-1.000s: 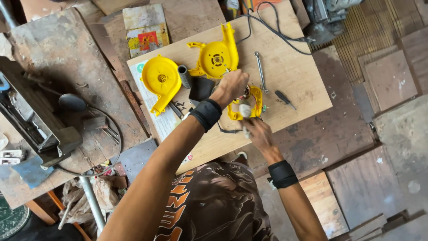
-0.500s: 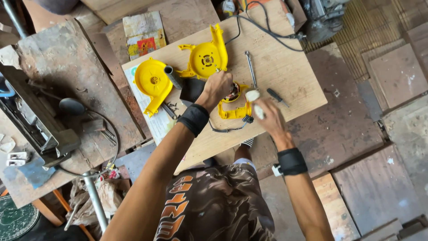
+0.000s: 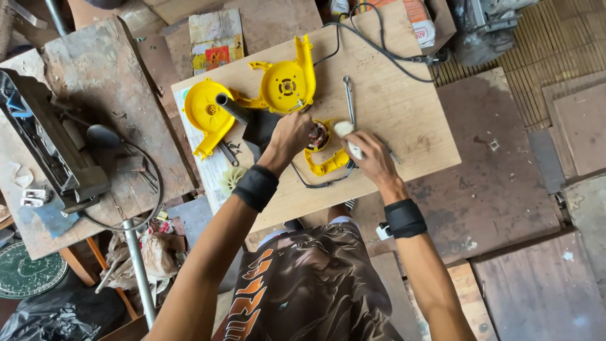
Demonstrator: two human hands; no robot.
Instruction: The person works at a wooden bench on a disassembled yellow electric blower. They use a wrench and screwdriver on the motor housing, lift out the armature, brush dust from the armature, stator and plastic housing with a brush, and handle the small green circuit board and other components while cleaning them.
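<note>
**Loose parts and a light grip on an opened blower**

The left hand (image 3: 291, 134) lay curled over the small yellow plastic motor housing (image 3: 325, 161) at the middle of the pale plywood desk (image 3: 404, 120), fingers closed loosely on its upper edge. The right hand (image 3: 372, 155) pinched a small white cloth-like wad (image 3: 344, 129) against the housing's 2 o'clock side; how tightly it was closed could not be told.

The housing looked like a shallow, open yellow shell with a dark copper-coloured motor core (image 3: 317, 134) exposed inside and a thin black wire (image 3: 309, 183) trailing from its 7 o'clock edge. It seemed light and likely to skid on the smooth board if the wiping pressure outran the steadying hold. The wire might snag on a wrist and tug the shell sideways.

A long steel wrench (image 3: 348, 98) lay at 12 o'clock from the right hand, close enough to be knocked. The round yellow fan cover (image 3: 287, 82) and the yellow scroll-shaped casing half (image 3: 205, 113) sat at 10 o'clock, near the desk edge, where a bump could send them off
</note>
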